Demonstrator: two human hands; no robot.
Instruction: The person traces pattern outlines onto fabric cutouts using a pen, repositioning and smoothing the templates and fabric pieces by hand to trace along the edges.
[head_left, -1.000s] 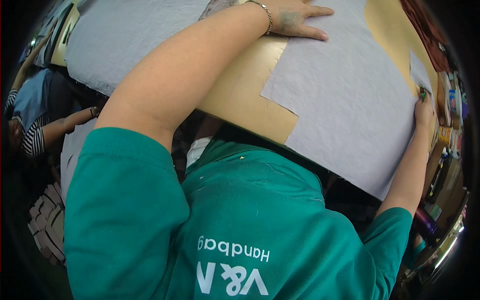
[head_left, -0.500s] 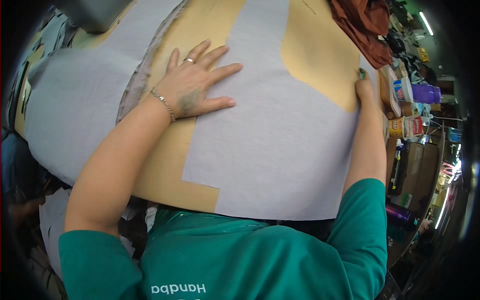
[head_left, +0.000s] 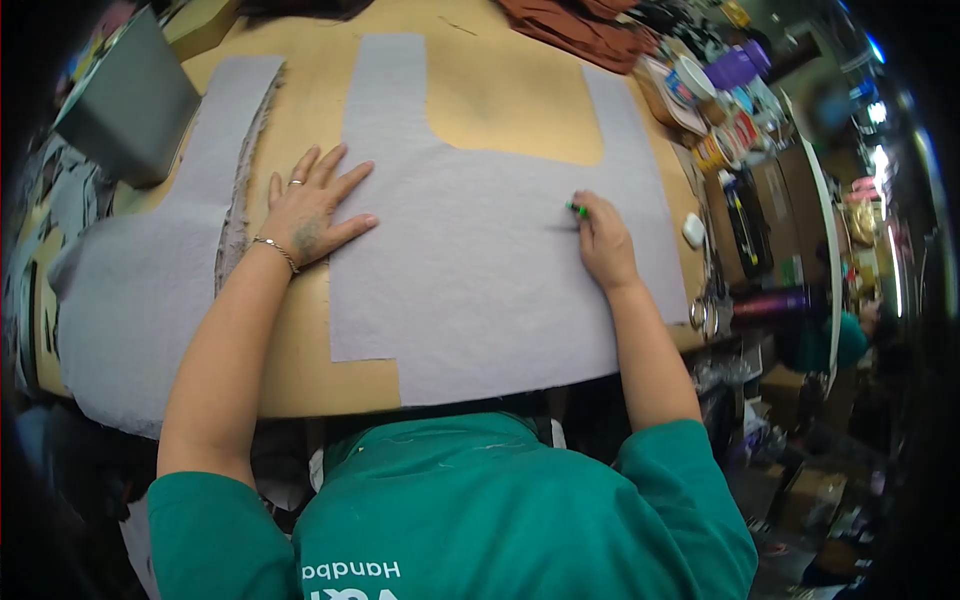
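A light lavender-grey cut cloth piece (head_left: pixel 480 270) lies flat on the tan table, with two straight strips at its far side and a notch at its near left corner. Across its left edge my left hand (head_left: pixel 312 215) rests flat, fingers spread, partly on the bare table. My right hand (head_left: pixel 605 240) is over the right part of the cloth, fingers closed around a small green-and-black pen-like tool (head_left: pixel 577 209); most of it is hidden by the fingers. Left of my left hand lies a second cloth stack (head_left: pixel 150 270) of the same colour with a frayed edge.
A grey metal block (head_left: pixel 135 100) stands at the far left. Reddish-brown fabric (head_left: pixel 575 30) lies at the far side. Along the right are a white tub (head_left: pixel 690 80), a purple container (head_left: pixel 738 65), a small white object (head_left: pixel 692 231) and a purple bottle (head_left: pixel 770 305).
My right hand has moved from the cloth's right edge inward over the cloth, still with the tool. My left hand stays flat at the left edge. The view has shifted, showing more of the table.
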